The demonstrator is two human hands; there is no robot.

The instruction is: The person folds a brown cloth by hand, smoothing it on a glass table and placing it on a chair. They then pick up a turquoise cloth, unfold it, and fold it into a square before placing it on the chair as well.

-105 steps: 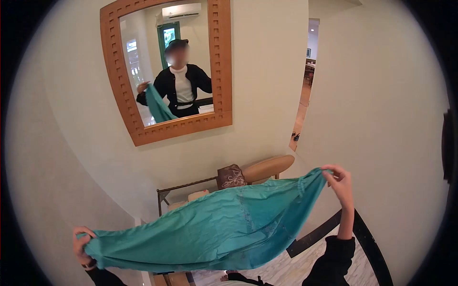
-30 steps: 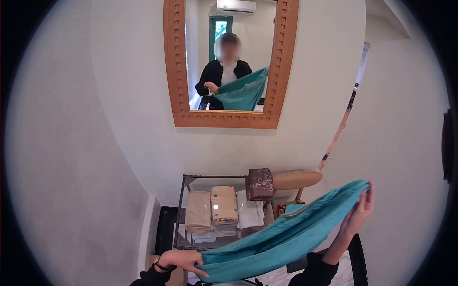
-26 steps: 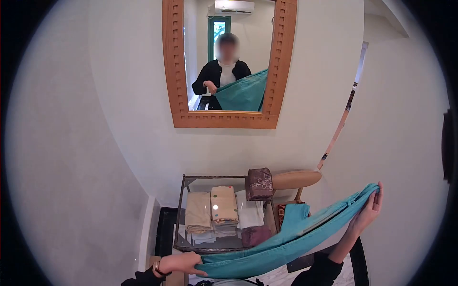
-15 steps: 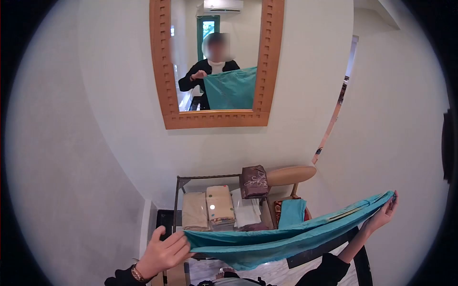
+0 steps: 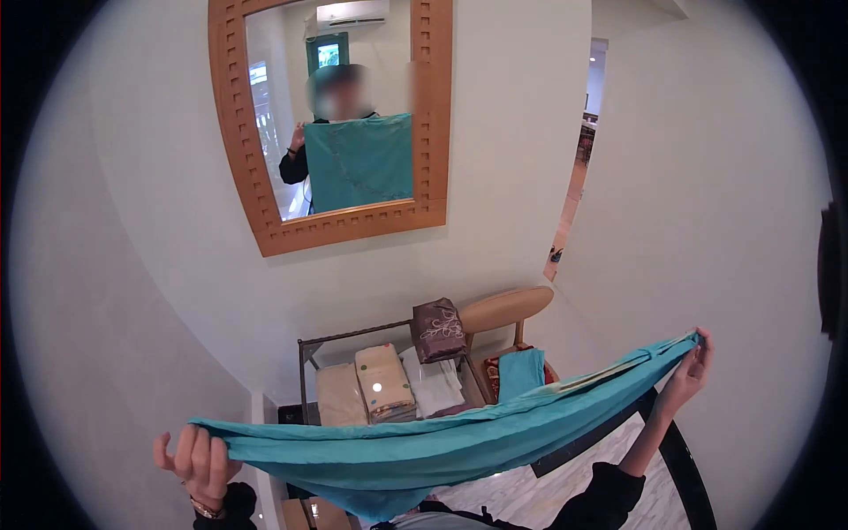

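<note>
A turquoise cloth [image 5: 424, 455] is stretched wide across the lower part of the head view, sagging in folds at its middle. At its left end, the fingers of my left hand [image 5: 199, 464] are closed round the edge. My right hand [image 5: 689, 375] grips the other end, higher up and farther to the right. Along the upper right edge of the cloth runs a pale yellowish strip. The wall mirror [image 5: 331, 228] reflects the cloth hanging flat in front of a person.
Beyond the cloth stands a rack [image 5: 302, 380] with folded beige bedding [image 5: 343, 395], a dotted cream bundle [image 5: 382, 380] and white cloth [image 5: 430, 389]. A brown patterned package [image 5: 439, 331] rests beside a chair [image 5: 508, 307]. Folded turquoise fabric [image 5: 521, 373] lies on the chair seat.
My left hand has moved left, pulling the cloth out wider and tauter. My right hand sits slightly higher and more to the left. The view has turned, shifting the mirror left.
</note>
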